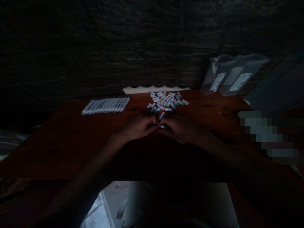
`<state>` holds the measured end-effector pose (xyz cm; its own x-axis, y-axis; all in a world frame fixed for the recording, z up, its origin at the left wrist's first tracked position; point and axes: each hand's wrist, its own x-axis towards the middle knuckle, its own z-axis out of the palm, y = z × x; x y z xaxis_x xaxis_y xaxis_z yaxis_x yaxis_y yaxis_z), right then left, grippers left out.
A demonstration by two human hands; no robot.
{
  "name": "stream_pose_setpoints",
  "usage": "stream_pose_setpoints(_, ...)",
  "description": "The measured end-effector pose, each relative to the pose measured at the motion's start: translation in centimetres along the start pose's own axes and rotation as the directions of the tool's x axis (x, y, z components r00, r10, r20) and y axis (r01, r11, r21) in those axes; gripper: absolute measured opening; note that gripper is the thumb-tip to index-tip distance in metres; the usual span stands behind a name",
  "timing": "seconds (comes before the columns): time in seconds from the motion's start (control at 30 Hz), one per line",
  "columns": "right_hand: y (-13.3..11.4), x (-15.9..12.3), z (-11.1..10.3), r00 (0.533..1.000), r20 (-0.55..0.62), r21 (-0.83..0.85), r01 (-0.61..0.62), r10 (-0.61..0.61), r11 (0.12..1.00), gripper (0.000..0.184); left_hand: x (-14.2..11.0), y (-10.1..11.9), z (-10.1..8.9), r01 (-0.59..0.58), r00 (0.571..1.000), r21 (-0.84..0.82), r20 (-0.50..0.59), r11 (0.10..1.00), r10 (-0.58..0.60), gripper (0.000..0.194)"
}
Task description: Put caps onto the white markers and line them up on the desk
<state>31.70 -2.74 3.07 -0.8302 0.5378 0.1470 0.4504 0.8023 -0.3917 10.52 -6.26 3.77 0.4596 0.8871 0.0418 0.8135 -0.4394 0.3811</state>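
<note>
My left hand (142,126) and my right hand (181,128) meet over the middle of the wooden table, fingers curled in and fingertips almost together. Between them is a small white marker cap (161,126), pinched from both sides; the dim light hides the exact grip. Just beyond the fingertips lies a loose cap with a blue end (161,116). Behind it spreads a pile of white marker caps (163,103) with coloured ends. On the left, a neat row of white markers (105,105) lies side by side. A small pale piece (182,142) shows under my right wrist.
Two clear plastic containers (234,76) with white labels stand at the back right of the wooden table (71,142). A white wavy-edged strip (156,90) runs along the back edge, by a dark wall. Papers (99,215) show below the front edge.
</note>
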Motion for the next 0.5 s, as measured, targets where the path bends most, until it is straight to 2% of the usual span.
stream_pose_setpoints(0.5,-0.10,0.05,-0.09,1.000,-0.002,0.023,0.006,-0.006,1.000,0.023,-0.03,-0.16,0.09,0.007,1.000,-0.002,-0.016,1.000,-0.007,0.014)
